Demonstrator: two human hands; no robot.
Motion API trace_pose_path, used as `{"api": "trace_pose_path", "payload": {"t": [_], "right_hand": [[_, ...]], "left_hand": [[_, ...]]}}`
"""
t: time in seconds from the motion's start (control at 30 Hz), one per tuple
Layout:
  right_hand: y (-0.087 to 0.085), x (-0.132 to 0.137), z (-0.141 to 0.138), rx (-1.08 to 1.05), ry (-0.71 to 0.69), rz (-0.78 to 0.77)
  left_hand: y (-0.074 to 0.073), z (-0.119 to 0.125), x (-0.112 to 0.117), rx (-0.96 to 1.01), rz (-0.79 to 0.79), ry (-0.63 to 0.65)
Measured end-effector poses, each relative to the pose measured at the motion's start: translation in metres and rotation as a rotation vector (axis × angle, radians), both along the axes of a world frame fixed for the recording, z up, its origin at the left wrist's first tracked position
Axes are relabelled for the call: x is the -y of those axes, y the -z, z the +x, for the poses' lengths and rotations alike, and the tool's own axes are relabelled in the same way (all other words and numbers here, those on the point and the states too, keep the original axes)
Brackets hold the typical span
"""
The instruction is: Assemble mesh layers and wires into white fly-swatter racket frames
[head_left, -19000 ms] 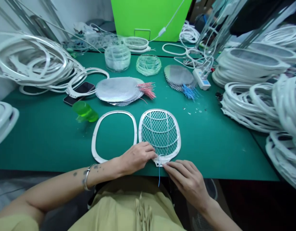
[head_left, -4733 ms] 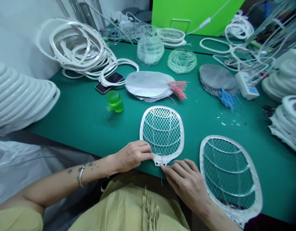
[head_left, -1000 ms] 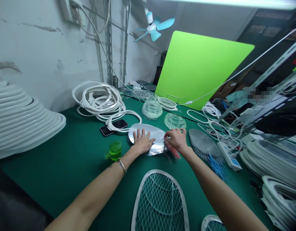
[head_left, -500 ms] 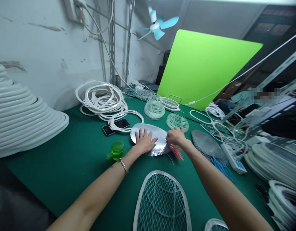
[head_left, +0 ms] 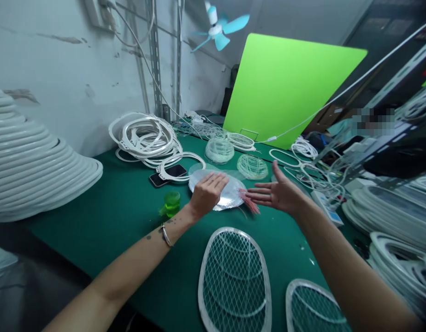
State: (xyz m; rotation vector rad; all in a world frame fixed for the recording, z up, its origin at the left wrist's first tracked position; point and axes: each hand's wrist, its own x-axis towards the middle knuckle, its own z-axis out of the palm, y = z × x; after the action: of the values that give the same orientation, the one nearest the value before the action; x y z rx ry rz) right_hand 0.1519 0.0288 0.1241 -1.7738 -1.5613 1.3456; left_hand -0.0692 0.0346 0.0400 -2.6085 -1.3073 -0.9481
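My left hand (head_left: 206, 192) rests with its fingers stretched out on a stack of silver mesh sheets (head_left: 230, 196) that carry red wires (head_left: 249, 203) at their right end. My right hand (head_left: 279, 192) hovers open, palm turned left, just right of the red wires and apart from them; it holds nothing. Two white racket frames with mesh lie near me, one (head_left: 234, 281) in the middle and a second (head_left: 313, 309) at the lower right.
A green bottle (head_left: 171, 203) and a phone (head_left: 167, 174) lie left of the stack. White frame rings (head_left: 144, 138) are heaped at the back left, stacked frames (head_left: 33, 161) at the far left and more (head_left: 396, 230) on the right. A green board (head_left: 285, 87) stands behind.
My right hand has lifted off the mesh stack and opened, palm sideways. My left hand stays on the stack. The view has dropped a little, showing more of the two near racket frames.
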Motion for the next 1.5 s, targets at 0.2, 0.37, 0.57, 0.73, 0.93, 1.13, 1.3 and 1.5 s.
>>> {"api": "trace_pose_path", "payload": {"t": [0.2,0.37,0.57,0.73,0.93,1.13,1.3,1.5], "right_hand": [[0.046,0.166,-0.017,-0.528,0.353,-0.015],[0.098,0.261,-0.063,-0.725,0.788,-0.225],[0.113,0.275,-0.09,-0.839,0.961,-0.264],[0.106,0.267,-0.091,-0.845,0.948,-0.25],[0.114,0.262,-0.09,-0.855,0.957,-0.271],[0.126,0.259,-0.091,-0.82,0.998,-0.29],[0.13,0.26,-0.094,-0.758,1.001,-0.27],[0.127,0.258,-0.094,-0.758,0.985,-0.272]], "left_hand": [[-0.008,-0.026,0.084,-0.088,0.302,0.548],[0.039,-0.047,0.158,-0.165,0.176,0.66],[0.067,-0.053,0.178,-0.138,-0.018,0.653],[0.059,-0.05,0.17,-0.099,-0.149,0.656],[0.038,-0.052,0.164,0.095,-0.511,0.614],[0.025,-0.009,0.141,0.058,-0.725,0.352],[0.047,0.031,0.125,-0.197,-0.715,0.278],[0.063,0.042,0.128,-0.275,-0.688,0.207]]}}
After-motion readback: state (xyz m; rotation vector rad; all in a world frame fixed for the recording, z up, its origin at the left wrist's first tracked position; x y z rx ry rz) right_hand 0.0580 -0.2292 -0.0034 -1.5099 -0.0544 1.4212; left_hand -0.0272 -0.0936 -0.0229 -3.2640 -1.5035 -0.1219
